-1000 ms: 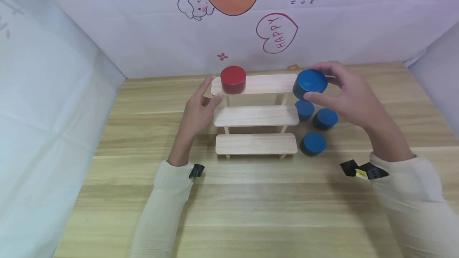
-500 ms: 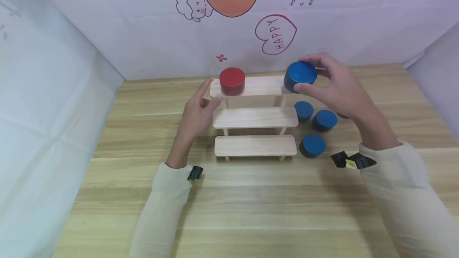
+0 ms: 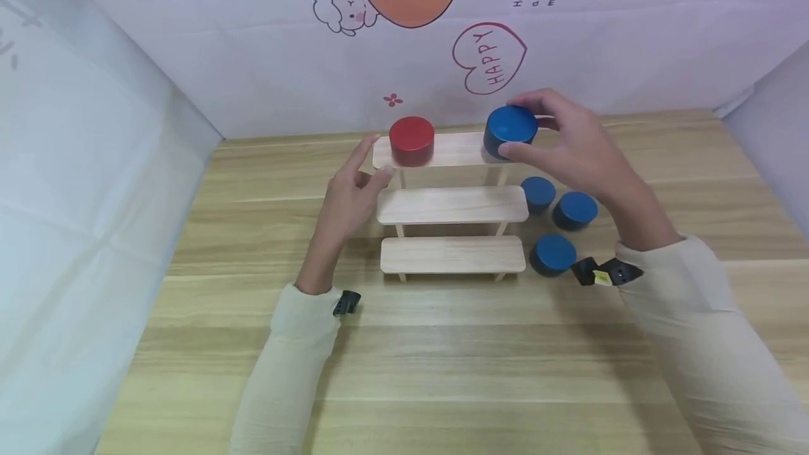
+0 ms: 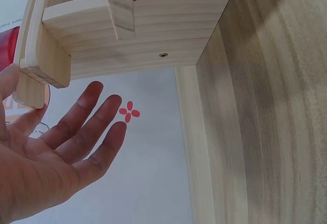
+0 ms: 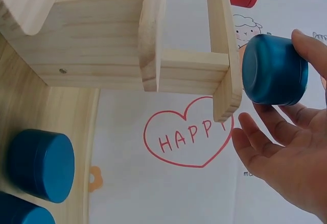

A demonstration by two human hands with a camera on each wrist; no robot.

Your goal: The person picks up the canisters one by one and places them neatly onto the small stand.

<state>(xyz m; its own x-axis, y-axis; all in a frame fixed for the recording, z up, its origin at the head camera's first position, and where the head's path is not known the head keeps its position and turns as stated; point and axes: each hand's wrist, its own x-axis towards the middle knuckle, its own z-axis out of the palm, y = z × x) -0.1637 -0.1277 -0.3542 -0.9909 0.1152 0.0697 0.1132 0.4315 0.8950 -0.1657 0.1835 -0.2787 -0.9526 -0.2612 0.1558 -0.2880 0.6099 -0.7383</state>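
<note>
In the head view, a three-step wooden shelf (image 3: 451,205) stands on the table with a red cylinder (image 3: 412,141) on the left part of its top step. My left hand (image 3: 346,206) has its thumb and index finger at the two edges of that step's left end; the other fingers extend free in the left wrist view (image 4: 66,152). A blue cylinder (image 3: 510,132) is pinched by my right hand (image 3: 578,146) at the top step's right part. The right wrist view shows this blue cylinder (image 5: 273,70) beside the step's surface; whether they touch, I cannot tell.
Three more blue cylinders (image 3: 553,254) stand on the wooden table (image 3: 430,364), right of the shelf. Behind the shelf rises a printed white cloth (image 3: 265,55), with more pale cloth along the left and right sides.
My right hand has carried the blue cylinder leftward, from the top step's right end to over its right part. The left hand and red cylinder have stayed in place.
</note>
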